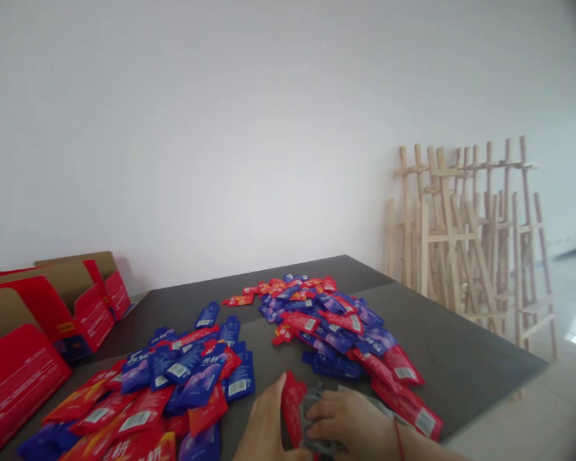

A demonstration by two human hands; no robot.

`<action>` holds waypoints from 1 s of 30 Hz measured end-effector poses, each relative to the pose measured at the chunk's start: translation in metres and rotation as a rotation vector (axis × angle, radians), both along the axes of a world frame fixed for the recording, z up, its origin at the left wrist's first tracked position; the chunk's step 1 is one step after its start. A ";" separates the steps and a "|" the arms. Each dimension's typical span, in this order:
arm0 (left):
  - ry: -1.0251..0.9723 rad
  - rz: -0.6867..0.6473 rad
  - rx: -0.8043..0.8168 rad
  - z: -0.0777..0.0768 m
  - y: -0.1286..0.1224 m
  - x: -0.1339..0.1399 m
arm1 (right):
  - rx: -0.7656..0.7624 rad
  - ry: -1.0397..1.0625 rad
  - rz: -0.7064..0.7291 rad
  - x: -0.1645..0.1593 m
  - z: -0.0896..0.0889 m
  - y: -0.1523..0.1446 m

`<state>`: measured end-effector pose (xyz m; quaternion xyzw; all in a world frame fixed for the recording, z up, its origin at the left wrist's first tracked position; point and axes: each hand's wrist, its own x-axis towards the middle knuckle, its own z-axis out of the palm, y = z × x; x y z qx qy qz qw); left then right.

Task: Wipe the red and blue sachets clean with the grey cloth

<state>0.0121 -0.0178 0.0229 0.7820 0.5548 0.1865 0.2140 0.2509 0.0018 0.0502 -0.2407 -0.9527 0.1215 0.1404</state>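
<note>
Left hand partly closed, red pouch held between thumb and fingers, near edge of dark surface. Right hand curled over crumpled grey cloth, against same pouch. Red/blue pouches heaped both sides: left pile, right pile. Red cartons far left.
</note>
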 end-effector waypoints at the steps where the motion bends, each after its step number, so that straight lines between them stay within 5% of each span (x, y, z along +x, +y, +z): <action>1: -0.001 0.013 -0.027 -0.002 0.002 0.003 | 0.024 -0.033 0.027 -0.002 0.000 -0.001; 11: 0.020 0.058 -0.095 -0.005 0.008 0.011 | 0.061 -0.181 -0.150 -0.047 0.007 0.041; 16: -0.014 0.093 -0.112 -0.001 0.003 0.012 | 0.136 -0.241 -0.051 -0.050 0.011 0.041; 22: -0.008 0.021 -0.044 -0.010 0.009 0.009 | 0.240 -0.181 0.159 -0.024 -0.005 0.010; 30: 0.047 0.007 -0.024 -0.022 0.015 0.007 | 0.146 -0.173 0.051 -0.025 0.000 0.022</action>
